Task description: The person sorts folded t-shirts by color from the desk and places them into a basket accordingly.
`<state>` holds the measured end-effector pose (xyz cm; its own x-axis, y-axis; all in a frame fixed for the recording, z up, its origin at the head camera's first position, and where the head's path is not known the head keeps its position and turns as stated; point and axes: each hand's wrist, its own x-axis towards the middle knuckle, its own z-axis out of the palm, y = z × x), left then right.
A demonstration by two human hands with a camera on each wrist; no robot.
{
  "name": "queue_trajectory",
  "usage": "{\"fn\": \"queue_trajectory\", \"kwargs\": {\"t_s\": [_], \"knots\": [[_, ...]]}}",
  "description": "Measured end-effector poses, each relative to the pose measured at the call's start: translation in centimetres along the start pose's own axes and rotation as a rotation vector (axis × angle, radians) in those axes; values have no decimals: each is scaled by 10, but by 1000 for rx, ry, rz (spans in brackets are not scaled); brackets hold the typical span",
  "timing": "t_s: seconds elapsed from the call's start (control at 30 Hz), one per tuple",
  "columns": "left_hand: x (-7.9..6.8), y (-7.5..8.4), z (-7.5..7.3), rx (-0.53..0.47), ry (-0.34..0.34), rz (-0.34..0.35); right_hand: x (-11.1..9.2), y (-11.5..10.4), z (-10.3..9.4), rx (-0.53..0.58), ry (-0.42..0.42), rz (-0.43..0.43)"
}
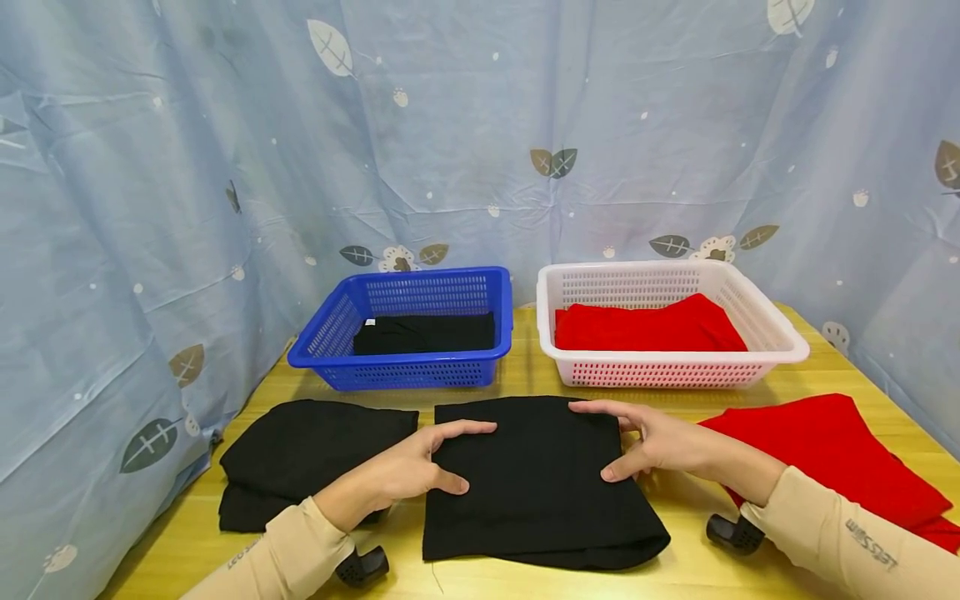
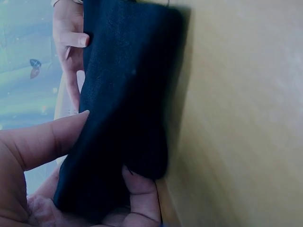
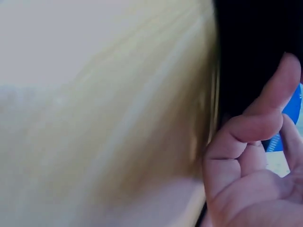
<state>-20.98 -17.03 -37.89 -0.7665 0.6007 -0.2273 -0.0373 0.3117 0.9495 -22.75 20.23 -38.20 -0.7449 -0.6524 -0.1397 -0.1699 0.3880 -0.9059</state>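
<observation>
A folded black garment (image 1: 532, 483) lies on the table in front of me, its front edge in loose layers. At its left edge my left hand (image 1: 408, 467) grips it, with thumb and index finger on top. The left wrist view shows another finger (image 2: 142, 194) tucked under the black cloth (image 2: 128, 71). My right hand (image 1: 660, 442) holds the opposite edge, thumb and index finger above and the other fingers curled at the side, partly hidden. In the right wrist view those curled fingers (image 3: 232, 146) sit against the dark cloth (image 3: 251, 47).
Behind stand a blue basket (image 1: 405, 360) with black folded cloth (image 1: 427, 333) and a white basket (image 1: 675, 358) with red cloth (image 1: 645, 329). Another black garment (image 1: 307, 450) lies at the left, red garments (image 1: 832, 458) at the right. A patterned curtain (image 1: 480, 125) hangs behind the table.
</observation>
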Motion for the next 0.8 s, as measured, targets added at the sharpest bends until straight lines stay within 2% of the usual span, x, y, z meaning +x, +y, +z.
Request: {"fn": "queue_trajectory", "kwargs": {"t_s": [0.2,0.33,0.4,0.53,0.63,0.73,0.8], "knots": [[-3,1,0,0,6,-1,5,6,3,43,-11,-63],[-7,4,2,72,68,-4,4,3,6,41,-13,-69],[-10,6,4,162,130,-5,3,2,8,15,-8,-73],[-17,7,8,407,297,-30,3,-1,9,-53,9,-95],[-21,4,9,523,382,-55,3,-1,9,-127,12,-115],[-23,2,5,532,364,-29,4,-1,10,-197,8,-132],[-23,1,2,491,316,-3,5,0,10,-216,-3,-139]]}}
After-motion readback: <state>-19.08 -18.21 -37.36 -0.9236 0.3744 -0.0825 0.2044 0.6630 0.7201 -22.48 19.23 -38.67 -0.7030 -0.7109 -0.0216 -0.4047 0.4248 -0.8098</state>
